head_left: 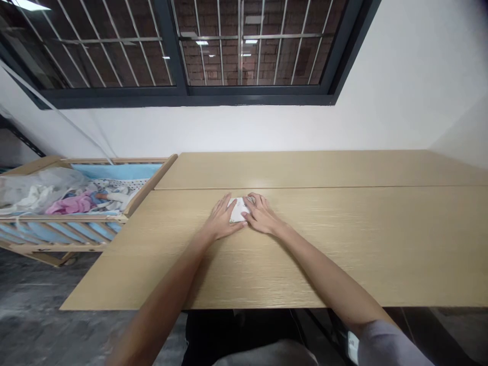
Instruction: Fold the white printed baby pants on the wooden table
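Left hand [223,218] and right hand [263,214] are pressing down with fingers spread wide on a small white item [239,210] on the wooden table [343,244], mid-frame.

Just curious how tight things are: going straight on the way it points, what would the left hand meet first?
Probably the white folded item, which the left hand already seems to touch; the right hand lies just beyond it.

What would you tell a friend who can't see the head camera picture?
The left hand and right hand rest on a small white object on a light wooden table. To the left is a wooden crib holding cloths. A barred window is ahead.
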A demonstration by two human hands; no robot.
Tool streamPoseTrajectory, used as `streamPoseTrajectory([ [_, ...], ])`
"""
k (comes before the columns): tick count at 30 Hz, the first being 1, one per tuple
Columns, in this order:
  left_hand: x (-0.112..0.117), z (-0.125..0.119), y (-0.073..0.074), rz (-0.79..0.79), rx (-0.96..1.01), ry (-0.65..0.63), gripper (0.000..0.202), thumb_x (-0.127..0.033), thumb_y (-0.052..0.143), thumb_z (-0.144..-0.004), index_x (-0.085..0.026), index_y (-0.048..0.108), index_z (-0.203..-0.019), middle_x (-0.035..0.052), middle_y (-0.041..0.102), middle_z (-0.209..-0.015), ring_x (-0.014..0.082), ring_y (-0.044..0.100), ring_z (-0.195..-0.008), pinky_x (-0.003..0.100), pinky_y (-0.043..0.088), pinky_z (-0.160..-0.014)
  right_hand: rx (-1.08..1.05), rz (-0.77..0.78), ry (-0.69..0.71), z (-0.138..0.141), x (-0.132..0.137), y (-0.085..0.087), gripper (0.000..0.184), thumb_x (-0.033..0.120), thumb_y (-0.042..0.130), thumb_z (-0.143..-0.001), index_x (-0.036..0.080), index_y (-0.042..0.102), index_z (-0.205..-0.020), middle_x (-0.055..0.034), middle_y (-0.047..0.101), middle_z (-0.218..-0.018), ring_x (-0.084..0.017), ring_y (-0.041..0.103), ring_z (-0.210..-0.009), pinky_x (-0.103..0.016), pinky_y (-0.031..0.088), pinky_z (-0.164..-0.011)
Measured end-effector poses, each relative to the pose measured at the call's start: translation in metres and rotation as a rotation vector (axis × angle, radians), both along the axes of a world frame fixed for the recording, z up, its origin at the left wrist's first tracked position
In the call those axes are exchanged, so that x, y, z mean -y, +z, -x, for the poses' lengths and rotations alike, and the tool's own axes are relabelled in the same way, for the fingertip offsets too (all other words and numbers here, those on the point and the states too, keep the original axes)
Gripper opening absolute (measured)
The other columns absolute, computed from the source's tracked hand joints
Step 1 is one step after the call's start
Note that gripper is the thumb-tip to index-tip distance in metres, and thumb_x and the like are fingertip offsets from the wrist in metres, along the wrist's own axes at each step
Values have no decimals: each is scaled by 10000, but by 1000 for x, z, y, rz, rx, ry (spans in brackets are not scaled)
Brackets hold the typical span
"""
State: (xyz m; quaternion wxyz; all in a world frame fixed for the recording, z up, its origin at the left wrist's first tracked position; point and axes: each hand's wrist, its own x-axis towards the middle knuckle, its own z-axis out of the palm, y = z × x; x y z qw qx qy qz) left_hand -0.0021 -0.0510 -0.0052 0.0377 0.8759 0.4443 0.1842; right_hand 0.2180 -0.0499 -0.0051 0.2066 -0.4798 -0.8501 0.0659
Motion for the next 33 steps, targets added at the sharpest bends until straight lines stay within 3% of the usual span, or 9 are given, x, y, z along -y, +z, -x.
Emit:
streamPoseTrajectory([
  [4,-1,11,15,22,33,-20,802,-662,659,-819,-190,479,-1442,144,542,-1467,332,458,-1379,494,305,-1180,-50,11,137,-10,-5,1,727,579,520,-943,150,392,-1516,-213,459,-1466,-354,448,-1344,-520,347,-1131],
  [7,-5,11,11,44,36,6,798,-579,700,-802,-167,467,-1444,147,553,-1459,338,459,-1377,490,296,-1181,-139,22,158,-15,-14,-11,782,447,629,-866,154,342,-1532,-208,440,-1505,-356,424,-1382,-525,327,-1146],
  [11,-7,5,7,33,91,52,434,-260,567,-898,-212,577,-1329,114,570,-1448,281,471,-1373,477,296,-1185,-336,17,77,-11,-25,-26,658,234,553,-817,149,410,-1454,-190,542,-1420,-321,495,-1328,-519,350,-1126],
  [15,-1,2,22,6,193,119,279,-271,509,-943,-212,673,-1160,137,615,-1336,322,511,-1307,536,352,-1127,-599,72,-21,-7,-30,-18,519,293,550,-830,180,453,-1327,-150,646,-1226,-278,626,-1114,-454,489,-968],
  [17,3,1,32,16,256,120,276,-336,492,-968,-201,660,-1140,131,663,-1221,294,596,-1196,483,452,-1041,-764,120,-56,-7,-32,-7,522,360,548,-844,205,407,-1322,-121,670,-1135,-254,658,-1015,-400,533,-877],
  [19,7,-3,38,141,404,69,326,-388,529,-960,-189,584,-1212,107,707,-1096,243,685,-1017,388,544,-880,-885,174,-85,-7,-35,2,537,407,536,-847,235,369,-1327,-83,683,-1057,-247,673,-964,-381,552,-829],
  [22,10,-10,37,440,626,58,566,-412,670,-879,-175,411,-1323,57,732,-915,209,724,-785,302,547,-660,-973,260,-150,-7,-38,5,574,445,582,-820,254,367,-1316,-56,683,-1036,-237,682,-886,-372,567,-755],
  [26,13,-18,23,487,408,258,606,-395,713,-837,-163,395,-1297,43,727,-851,215,715,-735,294,514,-611,-860,257,-263,-6,-40,-10,610,488,734,-722,227,475,-1209,-74,662,-1063,-224,658,-862,-374,557,-740],
  [33,17,-21,21,351,182,352,452,-441,704,-813,-189,534,-1148,139,710,-1074,346,684,-1031,422,514,-843,-691,166,-181,-5,-47,-27,494,493,734,-771,184,562,-1117,-104,662,-1096,-238,638,-1009,-395,527,-874],
])
